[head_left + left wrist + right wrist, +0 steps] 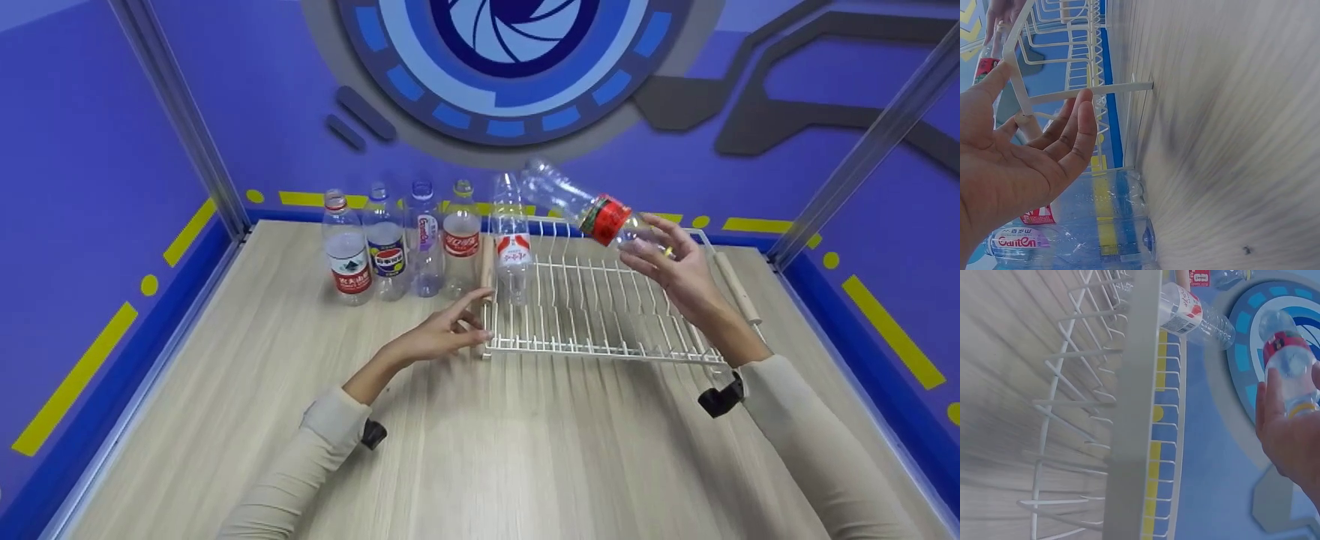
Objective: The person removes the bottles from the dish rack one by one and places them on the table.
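Observation:
My right hand [667, 259] holds a clear plastic bottle [566, 199] with a red label, tilted above the wire rack. A yellow ring shows at the bottle's end by the palm in the right wrist view. On the left, my left hand [442, 330] holds the left end of the white wire dish rack [600, 349], with fingers at its wooden handle [487, 270] and thumb by the front corner. Inside the rack's left end, a clear bottle with a red and white label [513, 251] stands upright.
Left of the rack, several clear labelled bottles stand in a row: one with a white and red label [349, 262], a blue-labelled one [388, 259], a Ganten bottle [426, 244] and a red-labelled one [461, 244]. Blue panels [247, 97] enclose the wooden table [465, 465].

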The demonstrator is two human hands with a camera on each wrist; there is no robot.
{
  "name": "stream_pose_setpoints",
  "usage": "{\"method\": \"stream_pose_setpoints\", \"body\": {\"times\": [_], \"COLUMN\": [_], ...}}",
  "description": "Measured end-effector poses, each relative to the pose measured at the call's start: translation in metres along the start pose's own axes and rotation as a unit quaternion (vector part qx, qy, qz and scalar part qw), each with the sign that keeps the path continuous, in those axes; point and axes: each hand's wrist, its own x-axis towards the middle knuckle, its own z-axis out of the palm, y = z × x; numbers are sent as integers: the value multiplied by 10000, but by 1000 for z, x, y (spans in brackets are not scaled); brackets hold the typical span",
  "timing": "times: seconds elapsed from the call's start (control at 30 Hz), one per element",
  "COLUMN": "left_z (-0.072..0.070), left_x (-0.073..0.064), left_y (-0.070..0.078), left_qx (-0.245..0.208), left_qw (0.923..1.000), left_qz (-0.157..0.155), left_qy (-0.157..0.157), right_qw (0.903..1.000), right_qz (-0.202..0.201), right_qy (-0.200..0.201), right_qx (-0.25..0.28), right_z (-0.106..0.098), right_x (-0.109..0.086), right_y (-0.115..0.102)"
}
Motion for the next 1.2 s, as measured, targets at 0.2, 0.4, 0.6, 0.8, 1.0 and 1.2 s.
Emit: {"method": "stream_pose_setpoints", "body": {"times": [0.2, 0.4, 0.6, 0.8, 1.0, 1.2], "left_z": [2, 4, -10, -23, -27, -29], "left_x": [0, 2, -8, -22, -32, -41], "left_y": [-3, -9, -5, 4, 9, 14], "left_qx": [163, 278, 92, 165, 225, 185], "left_qw": [9993, 9938, 9785, 9831, 9867, 9882], "left_qz": [274, 760, 679, 870, 1098, 1266], "left_qy": [174, 768, 1945, 1602, 1177, 838], "right_qw": [9949, 9832, 9746, 9670, 9598, 9543], "right_qz": [330, 584, 800, 899, 828, 906], "right_qy": [-653, -1268, -1542, -1685, -1886, -2094], "right_qx": [-689, -1179, -1413, -1684, -1907, -1931], "right_z": [7, 19, 29, 33, 35, 37], "right_x": [-12, -23, -32, -38, -41, -45], "right_y": [2, 3, 7, 11, 13, 14]}}
